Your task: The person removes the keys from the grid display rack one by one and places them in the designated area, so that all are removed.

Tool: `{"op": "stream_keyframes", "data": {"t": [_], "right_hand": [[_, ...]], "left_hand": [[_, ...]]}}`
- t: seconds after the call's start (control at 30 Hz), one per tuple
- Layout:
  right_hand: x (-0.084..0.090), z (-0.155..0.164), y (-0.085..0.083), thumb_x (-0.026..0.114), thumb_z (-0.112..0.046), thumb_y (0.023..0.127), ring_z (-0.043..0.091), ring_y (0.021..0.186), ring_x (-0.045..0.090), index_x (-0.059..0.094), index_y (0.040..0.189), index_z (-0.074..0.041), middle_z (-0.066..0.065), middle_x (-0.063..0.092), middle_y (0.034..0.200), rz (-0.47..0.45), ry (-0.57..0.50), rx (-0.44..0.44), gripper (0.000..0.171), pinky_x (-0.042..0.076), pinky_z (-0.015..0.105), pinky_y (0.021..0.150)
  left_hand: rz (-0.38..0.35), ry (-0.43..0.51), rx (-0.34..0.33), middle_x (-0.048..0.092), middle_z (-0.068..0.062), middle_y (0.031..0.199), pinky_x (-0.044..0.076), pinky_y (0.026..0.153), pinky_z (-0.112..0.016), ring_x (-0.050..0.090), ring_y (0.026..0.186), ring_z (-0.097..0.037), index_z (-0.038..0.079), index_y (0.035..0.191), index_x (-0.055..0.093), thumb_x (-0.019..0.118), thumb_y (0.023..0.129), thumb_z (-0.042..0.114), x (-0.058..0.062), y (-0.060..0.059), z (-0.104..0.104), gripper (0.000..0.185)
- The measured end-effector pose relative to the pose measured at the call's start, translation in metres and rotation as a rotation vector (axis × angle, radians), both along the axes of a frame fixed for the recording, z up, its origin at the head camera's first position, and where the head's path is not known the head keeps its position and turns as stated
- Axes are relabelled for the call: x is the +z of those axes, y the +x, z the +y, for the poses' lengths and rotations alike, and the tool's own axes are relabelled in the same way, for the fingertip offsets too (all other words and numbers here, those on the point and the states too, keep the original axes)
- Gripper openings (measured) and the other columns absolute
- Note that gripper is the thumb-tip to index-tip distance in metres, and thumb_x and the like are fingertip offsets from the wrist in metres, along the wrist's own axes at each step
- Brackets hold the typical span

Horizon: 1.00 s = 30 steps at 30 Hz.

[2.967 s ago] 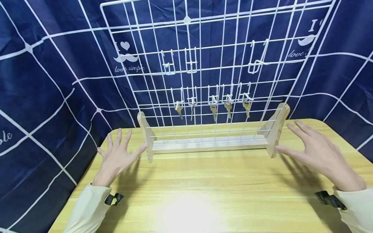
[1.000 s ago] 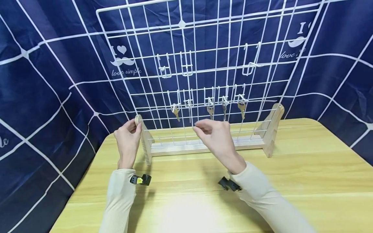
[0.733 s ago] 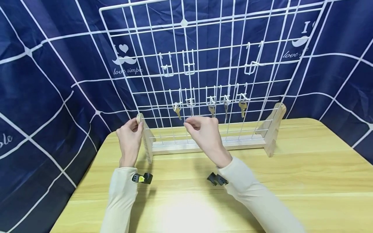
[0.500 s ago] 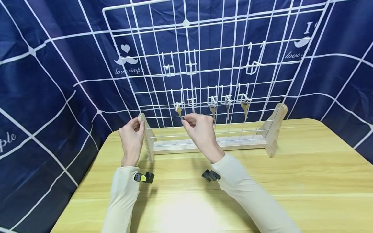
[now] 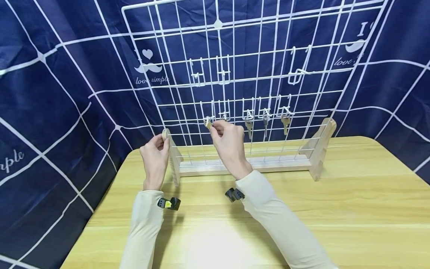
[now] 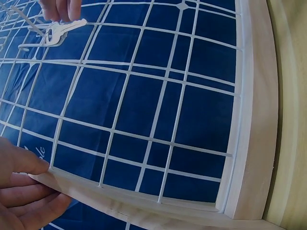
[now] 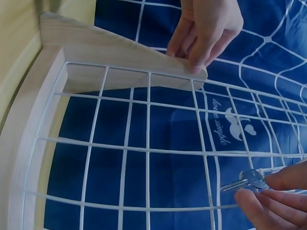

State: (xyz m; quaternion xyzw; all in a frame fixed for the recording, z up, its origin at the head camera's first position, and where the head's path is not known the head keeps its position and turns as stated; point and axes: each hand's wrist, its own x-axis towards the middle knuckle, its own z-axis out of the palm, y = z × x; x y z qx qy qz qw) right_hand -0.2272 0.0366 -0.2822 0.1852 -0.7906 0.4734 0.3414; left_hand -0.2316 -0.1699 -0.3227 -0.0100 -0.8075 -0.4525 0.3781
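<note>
Right hand: Here at the lower row, the right hand [image 5: 230, 144] is pinching a key [image 7: 249, 180]; its grip is staying narrow, thumb and fingertips sitting close together around the metal.
Pinched key: It's hanging at the leftmost hook [image 5: 202, 109] of the lower row, and the left wrist view is showing the hook's wire meeting the key's head, the blade pointing off to one side.
Left hand: Over on the other flank, the left hand [image 5: 155, 157] is pinching the top of the left wooden upright [image 5: 174, 160]; this grip is narrow too, thumb and fingers pressing either side of the wood.
Other keys: Three more keys [image 5: 248, 126] are dangling farther right, each on its own hook; at the second hook from the left, the right hand is covering most of what's there.
Upper row: Three more hooks [image 5: 297, 74] are sitting higher up, two near each other on the left, one well apart on the right.
Rack: The white wire panel [image 5: 233, 45] is standing between the left upright and the right wooden upright [image 5: 320, 149], a wooden crossbar [image 5: 282, 166] running low between them.
Surface: The wood-grained surface [image 5: 336, 216] is carrying the lot, glare whitening its near middle.
Backdrop: Navy cloth [image 5: 67, 93] is hanging behind, white lines crossing it.
Sleeves: Pale sleeves [image 5: 268, 209] are covering both forearms.
</note>
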Motion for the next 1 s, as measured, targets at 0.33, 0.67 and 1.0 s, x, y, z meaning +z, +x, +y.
{"op": "stream_keyframes", "data": {"t": [0.33, 0.67, 1.0], "right_hand": [[0.002, -0.006, -0.008, 0.072, 0.003, 0.099, 0.031, 0.071, 0.078, 0.080, 0.098, 0.009, 0.017, 0.079, 0.082, -0.026, -0.037, -0.034, 0.010, 0.065, 0.045, 0.068], [-0.002, -0.005, -0.004, 0.072, 0.006, 0.097, 0.034, 0.072, 0.078, 0.078, 0.096, 0.010, 0.019, 0.078, 0.084, -0.007, -0.074, 0.020, 0.007, 0.066, 0.045, 0.073], [-0.001, -0.001, 0.004, 0.070, 0.004, 0.098, 0.033, 0.075, 0.078, 0.077, 0.095, 0.008, 0.018, 0.079, 0.085, 0.000, -0.077, 0.053, 0.009, 0.067, 0.043, 0.075]], "left_hand": [[0.006, 0.012, -0.006, 0.077, -0.030, 0.105, 0.065, 0.084, -0.051, 0.079, 0.093, -0.044, -0.017, 0.114, 0.075, 0.068, 0.100, -0.008, 0.000, -0.001, 0.001, 0.019], [0.032, 0.003, 0.001, 0.077, -0.030, 0.104, 0.064, 0.084, -0.054, 0.079, 0.092, -0.043, -0.017, 0.113, 0.076, 0.069, 0.099, -0.009, -0.002, -0.001, 0.001, 0.018], [0.033, 0.007, -0.007, 0.077, -0.030, 0.104, 0.065, 0.083, -0.047, 0.079, 0.092, -0.043, -0.017, 0.113, 0.076, 0.068, 0.098, -0.010, -0.001, -0.001, 0.001, 0.018]]}}
